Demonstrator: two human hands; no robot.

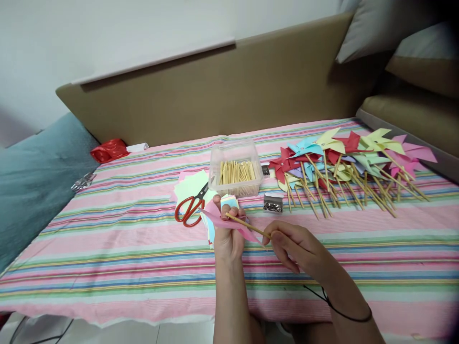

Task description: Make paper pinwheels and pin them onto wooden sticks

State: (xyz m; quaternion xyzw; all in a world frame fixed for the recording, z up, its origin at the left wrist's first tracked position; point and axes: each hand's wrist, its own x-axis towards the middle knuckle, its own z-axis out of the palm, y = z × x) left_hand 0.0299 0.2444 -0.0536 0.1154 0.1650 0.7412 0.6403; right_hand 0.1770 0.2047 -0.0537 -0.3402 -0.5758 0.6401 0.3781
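My left hand (pixel 229 239) is closed around a pink paper pinwheel (pixel 215 217), its folded blades showing on both sides of the fingers. A thin wooden stick (pixel 251 226) crosses in front of the pinwheel, one end at my left fingertips. At the other end, my right hand (pixel 296 243) pinches the stick between thumb and fingers. Whether the stick is fastened to the paper cannot be made out. Behind my left hand lie red-handled scissors (pixel 189 209) on a stack of pale paper sheets (pixel 208 229), partly hidden by the hand.
A clear plastic box (pixel 234 187) of wooden sticks stands behind my hands. Beside it are small boxes of metal pins (pixel 273 204). Several finished pinwheels (pixel 326 148) lie piled at right. A red bag (pixel 109 151) is at far left on the striped cloth (pixel 125 258).
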